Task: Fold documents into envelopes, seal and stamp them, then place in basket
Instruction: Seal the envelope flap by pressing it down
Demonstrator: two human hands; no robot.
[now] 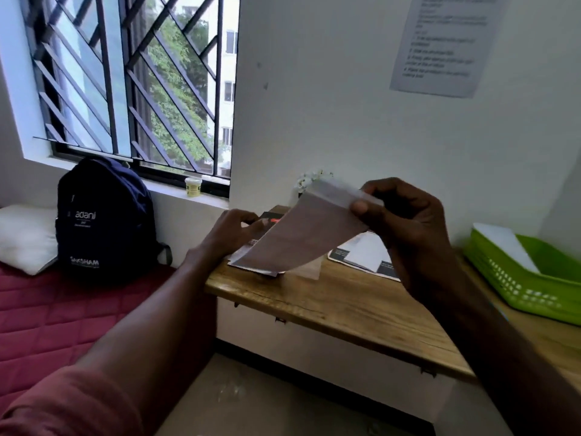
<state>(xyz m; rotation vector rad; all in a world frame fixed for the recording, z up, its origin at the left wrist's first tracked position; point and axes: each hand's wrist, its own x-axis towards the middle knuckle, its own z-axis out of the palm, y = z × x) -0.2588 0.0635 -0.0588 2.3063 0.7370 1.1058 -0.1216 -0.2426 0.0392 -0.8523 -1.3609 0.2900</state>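
Observation:
My right hand [405, 225] pinches the upper end of a white envelope [298, 237] and holds it in the air over the wooden table [345, 303], its lower end hanging toward the left. My left hand [232, 231] reaches behind that lower end, fingers curled over a dark object with a red mark [272, 219] on the table; whether it grips anything is hidden. A green plastic basket [522, 284] stands at the table's right end with a white envelope [503, 243] lying in it. More papers [364, 253] lie on the table behind the held envelope.
A dark blue backpack [103, 221] and a white pillow [25, 237] sit on a red quilted bed [47, 316] to the left. A barred window [135, 83] with a small yellow jar [192, 187] on its sill is behind. A printed sheet [440, 42] hangs on the wall.

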